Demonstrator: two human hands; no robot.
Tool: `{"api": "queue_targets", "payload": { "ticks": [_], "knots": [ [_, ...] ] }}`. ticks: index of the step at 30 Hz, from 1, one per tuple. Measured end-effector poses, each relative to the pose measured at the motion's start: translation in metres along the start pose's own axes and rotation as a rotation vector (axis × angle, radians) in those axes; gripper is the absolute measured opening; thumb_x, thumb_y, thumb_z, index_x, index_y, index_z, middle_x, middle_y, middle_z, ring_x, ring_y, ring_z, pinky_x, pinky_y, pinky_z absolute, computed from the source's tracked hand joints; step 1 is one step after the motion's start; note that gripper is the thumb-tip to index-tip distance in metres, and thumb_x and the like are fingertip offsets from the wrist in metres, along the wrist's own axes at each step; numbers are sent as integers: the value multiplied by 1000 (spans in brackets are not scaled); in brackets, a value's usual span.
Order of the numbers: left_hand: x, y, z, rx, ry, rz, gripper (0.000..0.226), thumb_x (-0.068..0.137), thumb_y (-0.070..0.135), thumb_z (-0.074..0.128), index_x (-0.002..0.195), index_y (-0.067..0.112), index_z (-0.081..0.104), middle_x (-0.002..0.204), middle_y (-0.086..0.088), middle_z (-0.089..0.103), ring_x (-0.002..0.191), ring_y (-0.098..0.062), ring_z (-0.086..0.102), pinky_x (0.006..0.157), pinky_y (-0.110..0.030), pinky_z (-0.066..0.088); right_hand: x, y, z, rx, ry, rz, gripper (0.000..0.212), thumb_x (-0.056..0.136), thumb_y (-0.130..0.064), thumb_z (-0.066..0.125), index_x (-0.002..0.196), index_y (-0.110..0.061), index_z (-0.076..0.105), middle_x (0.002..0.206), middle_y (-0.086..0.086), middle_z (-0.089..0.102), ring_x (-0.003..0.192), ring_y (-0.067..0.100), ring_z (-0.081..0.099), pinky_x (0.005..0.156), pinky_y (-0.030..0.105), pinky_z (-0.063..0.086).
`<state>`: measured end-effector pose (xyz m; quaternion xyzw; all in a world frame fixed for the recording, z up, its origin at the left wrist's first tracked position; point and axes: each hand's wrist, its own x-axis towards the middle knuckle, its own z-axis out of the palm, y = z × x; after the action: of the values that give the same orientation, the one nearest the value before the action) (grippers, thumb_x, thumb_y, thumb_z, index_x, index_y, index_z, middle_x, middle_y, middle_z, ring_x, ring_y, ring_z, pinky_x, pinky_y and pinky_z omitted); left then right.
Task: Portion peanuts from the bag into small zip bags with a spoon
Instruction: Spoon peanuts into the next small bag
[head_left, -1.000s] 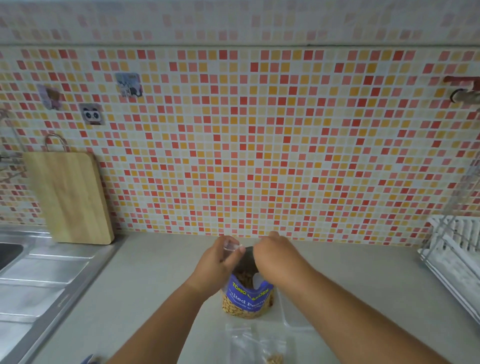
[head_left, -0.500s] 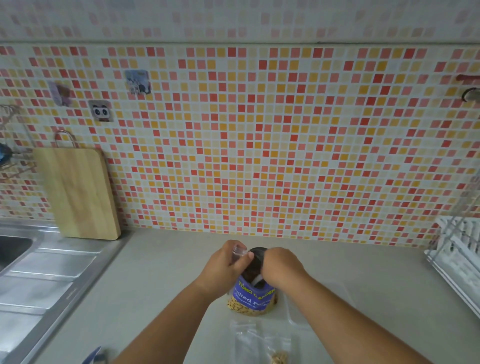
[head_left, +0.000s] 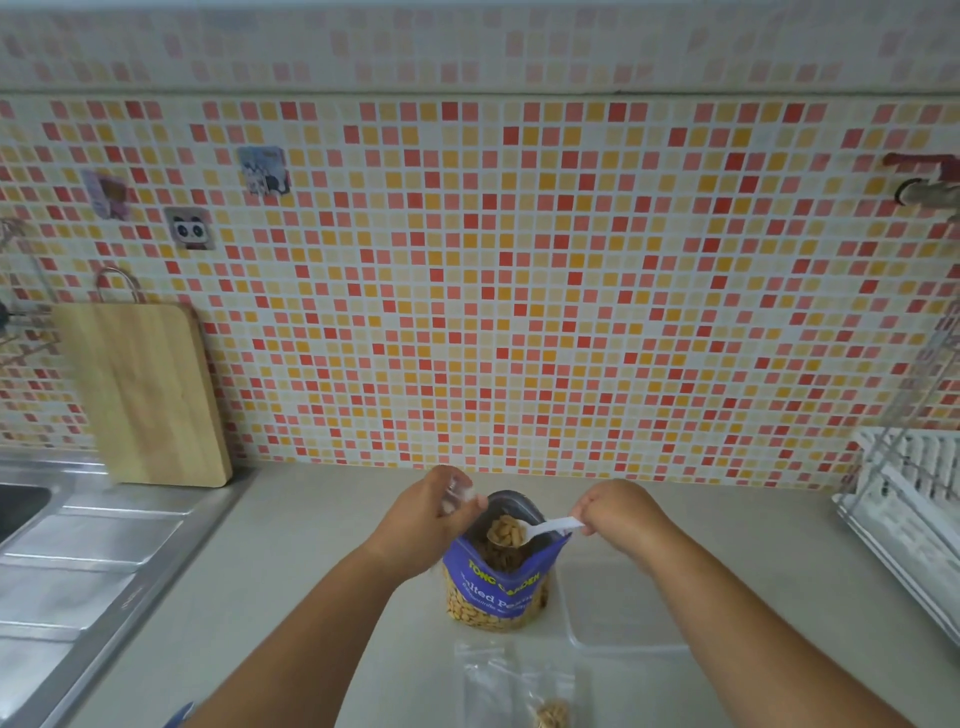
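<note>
A blue peanut bag stands upright and open on the grey counter. My left hand is at the bag's left rim and pinches a small clear zip bag. My right hand grips the handle of a white plastic spoon. The spoon's bowl is heaped with peanuts and hangs over the bag's mouth. In front of the bag lies a clear zip bag flat on the counter, with a few peanuts in its lower corner.
A clear plastic lid or tray lies right of the bag. A steel sink and drainboard fill the left. A wooden cutting board leans on the tiled wall. A white dish rack stands at the right edge.
My right hand has come up out of the peanut bag and moved right, bringing the spoon out loaded with peanuts. My left hand stays at the bag's rim with the small bag.
</note>
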<state>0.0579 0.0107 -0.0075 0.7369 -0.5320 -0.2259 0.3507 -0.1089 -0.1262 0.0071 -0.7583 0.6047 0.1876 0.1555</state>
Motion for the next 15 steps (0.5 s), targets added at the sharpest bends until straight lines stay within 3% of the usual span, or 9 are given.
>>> {"api": "queue_targets", "payload": {
  "ticks": [2,5,9,12,15],
  "knots": [
    [0,0,0,137,-41,42,36,87,49,57,114,27,48,109,4,58,89,-15,59,74,-28,51,4,5,-7,-84,-28,-5,7,92,-18,49,96,-15,54,79,1,50,75,15,47,77,24,35],
    [0,4,3,341,-95,83,44,85,52,57,119,27,46,118,3,59,99,-19,58,89,-35,48,6,10,-17,-181,-39,-18,30,93,-20,48,122,-14,58,114,4,58,90,16,46,79,25,37],
    [3,12,9,525,-132,117,47,87,52,53,123,24,41,122,2,58,104,-20,57,95,-37,40,3,13,-28,-209,-15,-51,39,96,-20,45,135,-15,49,132,4,54,101,16,50,86,26,40],
    [6,15,13,603,-137,130,49,87,53,51,124,22,41,122,1,59,105,-21,57,95,-38,37,6,9,-32,-214,14,-72,41,95,-20,45,136,-17,50,136,1,53,103,15,50,95,26,41],
    [10,17,16,642,-133,116,52,86,55,50,125,22,42,120,0,60,104,-21,59,94,-39,38,7,12,-26,-40,64,-79,38,91,-20,52,129,-16,57,128,0,59,90,12,47,81,24,41]
  ]
}}
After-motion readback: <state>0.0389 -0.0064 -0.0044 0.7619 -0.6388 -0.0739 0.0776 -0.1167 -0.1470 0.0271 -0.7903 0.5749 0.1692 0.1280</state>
